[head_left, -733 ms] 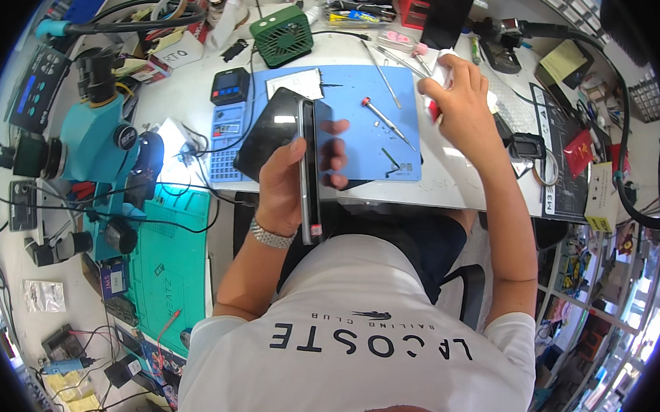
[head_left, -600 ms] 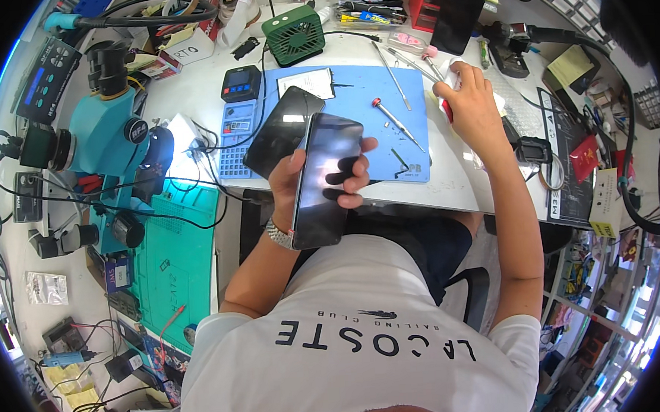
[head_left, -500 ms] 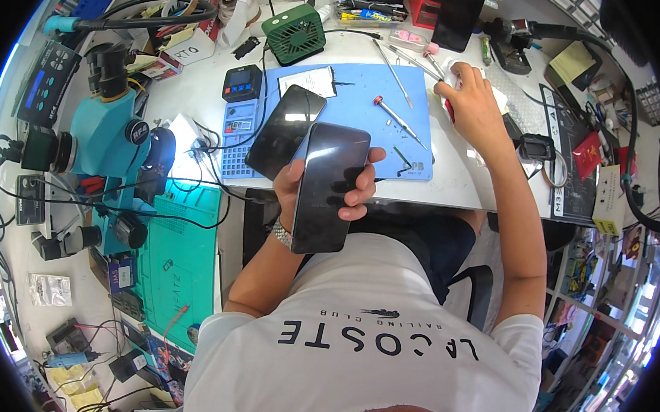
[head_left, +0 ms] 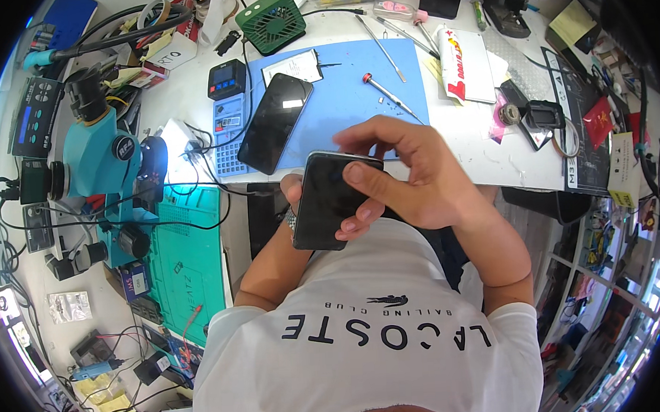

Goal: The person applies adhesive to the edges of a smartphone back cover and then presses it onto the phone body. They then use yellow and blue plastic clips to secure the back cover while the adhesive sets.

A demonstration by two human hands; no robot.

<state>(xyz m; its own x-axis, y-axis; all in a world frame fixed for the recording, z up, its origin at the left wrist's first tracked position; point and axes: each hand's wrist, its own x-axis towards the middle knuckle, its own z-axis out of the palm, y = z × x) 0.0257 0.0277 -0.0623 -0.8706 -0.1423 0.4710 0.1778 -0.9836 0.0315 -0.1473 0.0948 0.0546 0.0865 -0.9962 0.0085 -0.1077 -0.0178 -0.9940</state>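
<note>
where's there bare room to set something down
The blue rectangular mat has bare room between the black rectangular phone lying on it and the slim red-capped screwdriver. The white desktop is bare right of the mat, below the red-and-white tube. Crowded: around the green boxy fan.

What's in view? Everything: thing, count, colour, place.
White flat-topped desk: 1, white, middle
Blue rectangular mat: 1, blue, on desk
Flat-lying black rectangular phone: 1, black, mat's left part
Handheld black rectangular phone: 1, black, picture centre
Red-capped metal screwdriver: 1, silver and red, on mat
White-and-red tube: 1, white and red, right of mat
Boxy green fan: 1, green, behind mat
Teal upright microscope: 1, teal and black, left
Green rectangular bench pad: 1, green, lower left
Small mixed clutter: count unclear, various, desk's edges
White short-sleeved shirt: 1, white, lower centre
Left hand: 1, bare, holding the handheld phone
Right hand: 1, bare, at that phone's upper right
</note>
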